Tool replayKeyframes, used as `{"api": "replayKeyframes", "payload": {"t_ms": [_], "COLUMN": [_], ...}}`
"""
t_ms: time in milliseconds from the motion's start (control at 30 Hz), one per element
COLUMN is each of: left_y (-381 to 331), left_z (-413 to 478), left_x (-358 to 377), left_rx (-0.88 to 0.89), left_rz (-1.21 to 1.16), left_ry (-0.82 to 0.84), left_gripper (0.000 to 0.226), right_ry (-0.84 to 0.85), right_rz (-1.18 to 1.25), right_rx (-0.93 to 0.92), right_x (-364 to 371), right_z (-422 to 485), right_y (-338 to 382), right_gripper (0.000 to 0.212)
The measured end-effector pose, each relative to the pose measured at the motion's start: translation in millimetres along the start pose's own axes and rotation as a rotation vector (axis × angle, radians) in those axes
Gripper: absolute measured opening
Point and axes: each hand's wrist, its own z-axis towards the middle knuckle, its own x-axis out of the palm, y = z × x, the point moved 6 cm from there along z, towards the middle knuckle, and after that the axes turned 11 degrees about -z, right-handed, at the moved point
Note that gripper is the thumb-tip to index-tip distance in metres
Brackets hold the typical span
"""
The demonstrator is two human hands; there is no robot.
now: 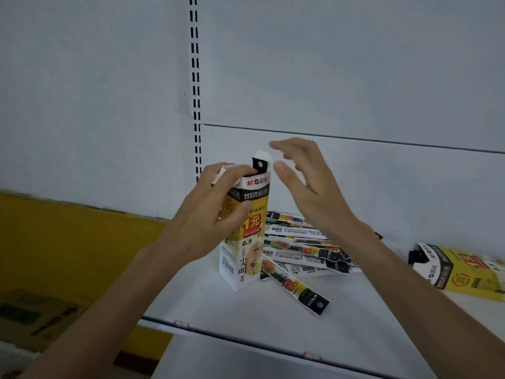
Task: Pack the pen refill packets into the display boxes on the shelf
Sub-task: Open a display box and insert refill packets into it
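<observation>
At frame centre the left hand [210,214] grips the upright box [246,236] (packet [261,164] poking out), while the right hand [308,184] hovers spread.

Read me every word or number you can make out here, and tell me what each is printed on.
"M&G": red, top of the upright yellow-and-white cardboard display box
"MG-6139": its black band
"1元": red, its yellow panel
"0.5": below that
"尖叫": black, near its base
Too blurred: barcode digits, small print, the loose black-and-yellow plastic refill packets, the tipped yellow cardboard box at right.
</observation>
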Motion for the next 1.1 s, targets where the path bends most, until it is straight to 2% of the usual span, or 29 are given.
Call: {"api": "replayKeyframes", "payload": {"t_ms": [33,67,100,167,200,233,333,433,500,600,733,833,1000,1100], "left_y": [1,1,1,1,0,-1,-2,-4,-3,-3,-3,-2,-3,-3], "left_z": [0,-1,-1,-2,-2,-3,-5,-5,-5,-7,-7,-8,-9,-10], "left_x": [-1,-1,-1,3,5,7,12,15,15,15,15,13,13,13], "left_rx": [-0.001,-0.001,-0.002,0.0,0.001,-0.001,-0.021,-0.027,-0.031,-0.053,-0.072,-0.077,-0.09,-0.087], "left_rz": [-0.004,-0.007,-0.008,-0.006,-0.004,-0.005,0.005,0.051,0.06,0.043,0.024,0.017,0.027,0.016], "left_ry": [-0.028,-0.05,-0.063,-0.082,-0.091,-0.1,-0.138,-0.142,-0.148,-0.16,-0.165,-0.166,-0.135,-0.135], "left_gripper": [0.041,0.041,0.041,0.042,0.044,0.048,0.064,0.067,0.067,0.066,0.065,0.065,0.064,0.064], "right_ry": [-0.063,-0.039,0.086,0.488,0.633,0.706,0.731,0.723,0.672,0.549,0.675,0.646,0.655,0.715], "right_rz": [-0.033,-0.077,-0.118,-0.239,-0.324,-0.387,-0.348,-0.229,-0.186,-0.198,-0.385,-0.321,-0.203,0.007], "right_rx": [0.021,0.059,0.114,0.206,0.186,0.147,0.142,0.225,0.255,0.289,0.314,0.371,0.375,0.413], "right_x": [-4,-3,5,33,46,55,60,49,37,18,26,25,19,23], "right_z": [-12,-25,-38,-69,-82,-89,-90,-85,-77,-65,-69,-68,-62,-68], "right_y": [-10,-22,-33,-50,-55,-58,-60,-64,-67,-77,-98,-100,-97,-89], "right_gripper": [0.029,0.022,0.018,0.027,0.035,0.041,0.041,0.049,0.056,0.056,0.048,0.045,0.062,0.033]}}
